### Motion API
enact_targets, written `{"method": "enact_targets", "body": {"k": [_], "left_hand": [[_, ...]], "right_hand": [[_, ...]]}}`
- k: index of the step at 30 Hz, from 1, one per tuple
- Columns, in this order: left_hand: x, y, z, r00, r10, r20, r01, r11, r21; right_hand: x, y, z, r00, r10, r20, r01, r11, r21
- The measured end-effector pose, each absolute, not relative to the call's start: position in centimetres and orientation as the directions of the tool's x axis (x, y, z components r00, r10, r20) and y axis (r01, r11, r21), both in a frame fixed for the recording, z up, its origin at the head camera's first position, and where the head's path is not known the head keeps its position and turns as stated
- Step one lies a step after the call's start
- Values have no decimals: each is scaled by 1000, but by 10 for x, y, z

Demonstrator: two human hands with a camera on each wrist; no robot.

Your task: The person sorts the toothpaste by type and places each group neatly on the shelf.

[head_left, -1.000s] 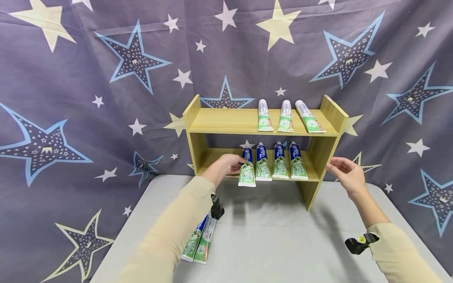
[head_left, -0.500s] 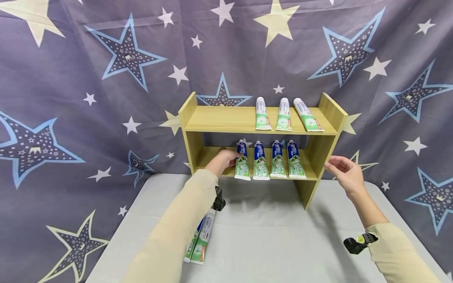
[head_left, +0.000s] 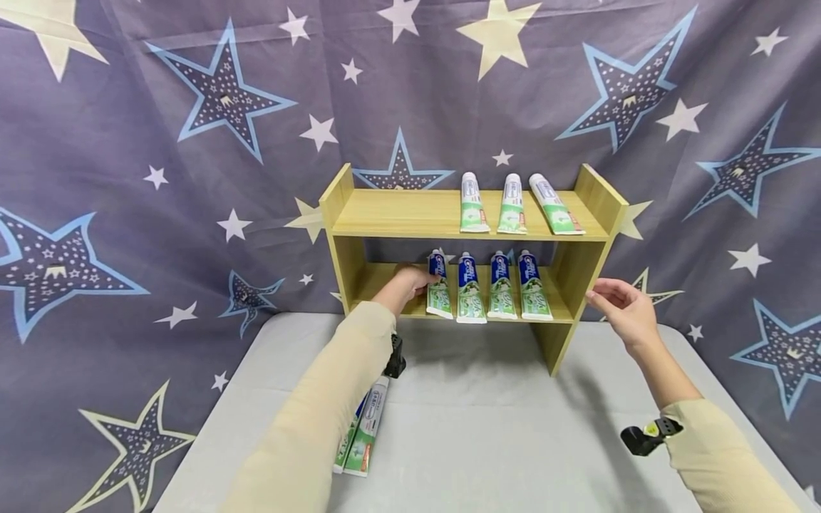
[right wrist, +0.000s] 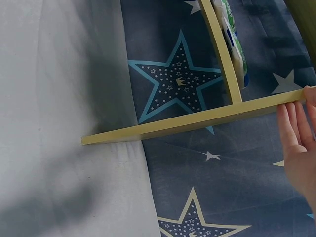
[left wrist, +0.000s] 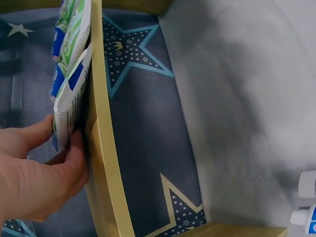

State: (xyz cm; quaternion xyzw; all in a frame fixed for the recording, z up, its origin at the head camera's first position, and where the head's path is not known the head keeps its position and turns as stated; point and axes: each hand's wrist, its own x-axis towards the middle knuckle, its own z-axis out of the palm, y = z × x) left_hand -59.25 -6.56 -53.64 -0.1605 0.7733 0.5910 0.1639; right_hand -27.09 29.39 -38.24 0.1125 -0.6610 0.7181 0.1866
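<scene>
At the left end of the lower row, my left hand [head_left: 410,281] pinches a blue, white and green toothpaste tube [head_left: 440,299] between thumb and fingers. In the left wrist view this tube [left wrist: 69,108] lies along the lower board, its flat end towards the front edge. Several matching tubes [head_left: 471,292] lie to its right, caps to the back. My right hand [head_left: 625,313] holds the right side panel of the wooden shelf [head_left: 398,214], thumb at the front edge and fingers on the outer face, as the right wrist view shows.
Three white and green tubes [head_left: 512,206] lie on the upper board, the rightmost slanted. On the grey table [head_left: 474,427], a white and green tube [head_left: 368,427] lies beside a blue and green one, partly behind my left sleeve. A star-patterned curtain [head_left: 410,85] hangs behind the shelf.
My left hand has moved the tube back onto the lower board; its flat end jutted past the front edge earlier. The right hand stays at the panel. The view has shifted slightly.
</scene>
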Motion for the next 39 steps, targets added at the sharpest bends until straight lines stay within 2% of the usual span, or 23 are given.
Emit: {"method": "enact_targets", "body": {"k": [5,6,8,14,15,22,25,27,29,33,35,36,39], "left_hand": [[-499,-58,-458,-923,-173,-344,-385,391,836],[-517,-58,-473,-926,-182,-330,-376,408,832],[-494,-54,-457,-936,-201,-289,-349,435,830],[-470,-49,-442,-962,-191,-195,-271,584,765],[-484,-49,-452,-965,-180,-190,-261,609,749],[-465,-48,-435,-968,-195,-159,-251,692,677],[-466,-47,-440,-975,-200,-101,-217,727,652],[-479,-50,-452,-981,-173,-90,-191,756,626],[-507,-51,-480,-985,-171,-6,-144,813,564],[-531,-58,-506,-989,-104,104,-43,880,474],[-535,-62,-509,-985,-88,147,-6,875,484],[-513,-60,-489,-987,-95,126,-16,856,517],[-497,-66,-478,-982,-89,169,29,805,592]], "right_hand": [[-271,293,-382,-908,125,401,-408,-35,-912],[-271,293,-382,-908,126,400,-406,-32,-913],[-271,293,-381,-909,129,396,-403,-28,-915],[-271,294,-381,-909,133,395,-401,-27,-916],[-271,294,-382,-910,132,393,-401,-33,-916],[-271,293,-382,-910,123,395,-404,-54,-913],[-271,293,-382,-908,128,399,-406,-32,-913],[-270,293,-382,-907,131,401,-407,-19,-913],[-271,294,-382,-907,132,400,-406,-17,-914],[-271,294,-383,-910,139,392,-397,-10,-918],[-271,294,-382,-911,144,387,-391,-2,-920],[-271,293,-382,-912,147,383,-388,-1,-922],[-271,292,-382,-915,156,372,-376,6,-927]]}}
